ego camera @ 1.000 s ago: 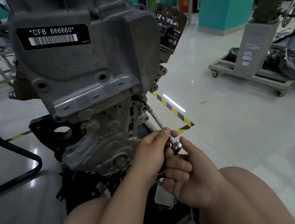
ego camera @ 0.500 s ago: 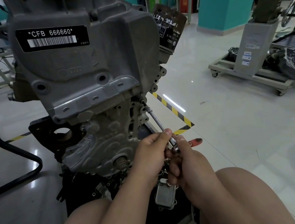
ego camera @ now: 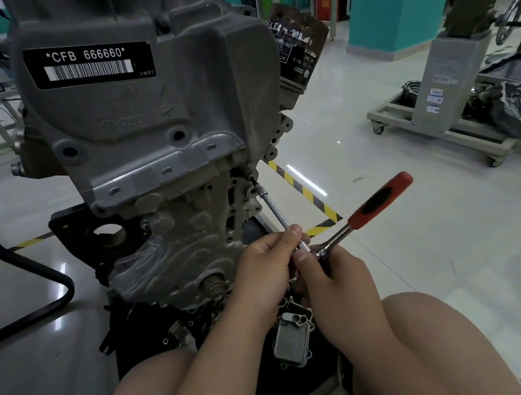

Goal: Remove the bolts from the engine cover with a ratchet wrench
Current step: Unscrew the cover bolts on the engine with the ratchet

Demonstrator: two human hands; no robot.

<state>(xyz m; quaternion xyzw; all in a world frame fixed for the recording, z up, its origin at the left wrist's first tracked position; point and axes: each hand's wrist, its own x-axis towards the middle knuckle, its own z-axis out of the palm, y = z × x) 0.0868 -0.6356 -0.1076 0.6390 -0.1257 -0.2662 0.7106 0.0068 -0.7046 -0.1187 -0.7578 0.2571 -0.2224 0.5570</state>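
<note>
A grey engine cover (ego camera: 146, 113) with a black barcode label stands upright before me. A long extension bar (ego camera: 273, 209) runs from a bolt (ego camera: 247, 174) at the cover's lower right edge down to the ratchet wrench head (ego camera: 322, 250). The wrench's red and black handle (ego camera: 378, 201) sticks out up and to the right, free of either hand. My left hand (ego camera: 264, 266) pinches the bar's lower end. My right hand (ego camera: 330, 275) grips the ratchet head from below, thumb against the bar.
A black oil filter (ego camera: 297, 41) sits at the engine's upper right. A black tube stand (ego camera: 8, 255) curves at the left. A wheeled cart (ego camera: 448, 126) with engine parts stands on the shiny floor at the right. Yellow-black tape (ego camera: 303, 189) marks the floor. A small metal part (ego camera: 292, 338) lies below my hands.
The ratchet handle has swung out from behind my right hand and now points up and to the right. Both hands stay at the bar's lower end.
</note>
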